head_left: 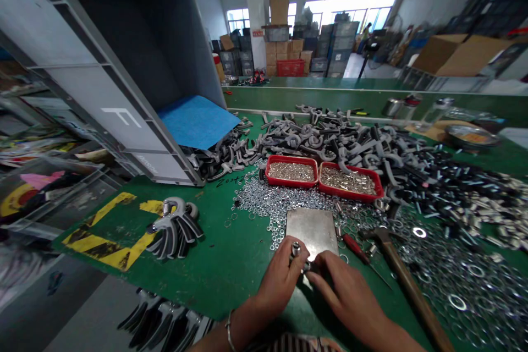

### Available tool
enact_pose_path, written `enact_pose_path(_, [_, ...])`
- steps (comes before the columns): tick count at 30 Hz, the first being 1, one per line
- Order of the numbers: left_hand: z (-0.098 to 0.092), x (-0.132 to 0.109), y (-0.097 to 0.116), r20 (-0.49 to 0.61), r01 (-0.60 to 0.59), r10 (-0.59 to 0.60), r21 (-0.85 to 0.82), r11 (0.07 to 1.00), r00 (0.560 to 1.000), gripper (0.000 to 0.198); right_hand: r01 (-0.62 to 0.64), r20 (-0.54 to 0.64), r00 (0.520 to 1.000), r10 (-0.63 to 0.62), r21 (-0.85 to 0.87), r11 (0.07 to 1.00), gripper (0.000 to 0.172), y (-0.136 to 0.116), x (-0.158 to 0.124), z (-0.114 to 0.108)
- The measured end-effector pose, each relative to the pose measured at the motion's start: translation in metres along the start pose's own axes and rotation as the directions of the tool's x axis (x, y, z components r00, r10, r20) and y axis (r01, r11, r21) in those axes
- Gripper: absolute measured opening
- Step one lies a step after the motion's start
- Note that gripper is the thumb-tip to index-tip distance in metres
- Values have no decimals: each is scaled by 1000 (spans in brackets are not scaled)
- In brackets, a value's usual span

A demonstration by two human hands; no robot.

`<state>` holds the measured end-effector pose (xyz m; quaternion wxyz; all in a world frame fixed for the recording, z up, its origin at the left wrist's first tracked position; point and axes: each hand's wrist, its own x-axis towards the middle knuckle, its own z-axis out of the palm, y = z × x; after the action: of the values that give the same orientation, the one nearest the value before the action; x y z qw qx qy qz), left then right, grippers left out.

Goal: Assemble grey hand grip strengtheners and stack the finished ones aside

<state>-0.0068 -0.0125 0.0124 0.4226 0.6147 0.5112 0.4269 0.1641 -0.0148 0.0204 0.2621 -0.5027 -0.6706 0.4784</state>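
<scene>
Over a flat metal plate (311,225) on the green bench, my left hand (280,272) is closed round a small silver metal sleeve (296,248), whose round end shows above the fingers. My right hand (344,286) meets it from the right, thumb and fingers pinched at a small dark metal part (306,267) that is mostly hidden between the hands. To the right of the plate lie a red-handled screwdriver (357,247) and a hammer (402,269) with a wooden handle.
Two red trays (292,185) of tiny metal parts stand behind the plate. Grey handle-shaped parts (325,146) are heaped beyond them. Loose metal rings (457,301) cover the right side. A big grey crate (157,159) stands tilted at left, near a handle cluster (175,231).
</scene>
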Motion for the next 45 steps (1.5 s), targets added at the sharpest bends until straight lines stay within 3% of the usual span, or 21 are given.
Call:
enact_pose_path(2, [2, -1, -1, -42, 9, -9, -12, 1000, 999, 24, -64, 80, 995, 53, 143, 988, 43, 1, 0, -1])
enact_pose_path(5, [3, 0, 0, 48, -169, 168, 32, 985, 985, 23, -347, 382, 908, 172, 453, 821, 48, 3, -2, -1])
enact_pose_path(7, [4, 2, 1, 91, -179, 174, 52, 982, 980, 22, -308, 328, 931, 162, 464, 830, 45, 4, -2, -1])
enact_pose_path(9, [6, 3, 0, 14, -68, 68, 61, 996, 998, 22, -185, 185, 976, 117, 412, 892, 39, 5, -2, 0])
enact_pose_path(11, [8, 4, 0, -69, -38, 43, 73, 997, 997, 22, -221, 237, 965, 115, 494, 841, 40, 8, -2, 1])
enact_pose_path(14, [6, 5, 0, 27, -216, 214, 127, 968, 976, 19, -491, 579, 813, 64, 621, 611, 56, 13, -2, 3])
enact_pose_path(15, [5, 6, 1, 80, -253, 244, 132, 958, 966, 19, -510, 610, 791, 52, 608, 609, 59, 14, -2, 3])
enact_pose_path(16, [5, 6, 1, 110, -250, 236, 130, 960, 965, 19, -463, 574, 816, 67, 580, 670, 59, 14, -1, 2])
enact_pose_path(17, [5, 6, 0, 109, -205, 192, 123, 971, 975, 19, -359, 469, 879, 89, 527, 770, 55, 13, 0, 0])
enact_pose_path(18, [6, 5, -1, 81, -129, 121, 110, 986, 989, 20, -230, 311, 946, 93, 437, 870, 49, 11, 1, -2])
enact_pose_path(20, [10, 2, -3, -14, 35, -34, 66, 997, 999, 24, -62, 59, 997, 49, 248, 967, 39, 8, 2, -2])
enact_pose_path(22, [13, -2, -5, -55, 88, -86, 35, 996, 995, 26, -100, 74, 994, 81, 295, 950, 40, 7, 2, 2])
enact_pose_path(24, [14, -3, -4, -20, 24, -24, 47, 999, 1000, 25, -253, 247, 958, 146, 483, 838, 44, 8, 1, 7])
enact_pose_path(26, [15, 0, -2, 44, -17, 14, 80, 997, 999, 24, -305, 305, 940, 151, 562, 769, 49, 8, -1, 8])
enact_pose_path(28, [17, 4, -1, 51, 35, -41, 119, 992, 998, 26, -202, 199, 972, 123, 447, 871, 50, 8, -2, 3])
enact_pose_path(30, [22, 7, -1, 5, 115, -117, 159, 981, 993, 28, -73, 61, 996, 63, 184, 980, 46, 7, -4, -4])
enact_pose_path(32, [27, 10, -2, -42, 148, -142, 214, 966, 989, 30, -30, 20, 999, 29, 30, 999, 45, 10, -6, -7])
enact_pose_path(34, [31, 14, -3, 4, 107, -113, 299, 948, 994, 27, -73, 69, 995, 67, 89, 993, 53, 16, -8, -6])
enact_pose_path(37, [33, 33, -5, 220, -78, -35, 483, 872, 975, 23, -149, 171, 978, 116, 193, 970, 58, 33, -5, -3])
enact_pose_path(42, [31, 86, -13, 403, -351, 41, 736, 580, 914, 19, -60, -46, 997, 56, -86, 995, 33, 51, 1, -25])
enact_pose_path(45, [34, 118, -3, 468, -455, 96, 759, 465, 878, 26, -59, -17, 998, 58, -35, 998, 32, 62, -7, -44])
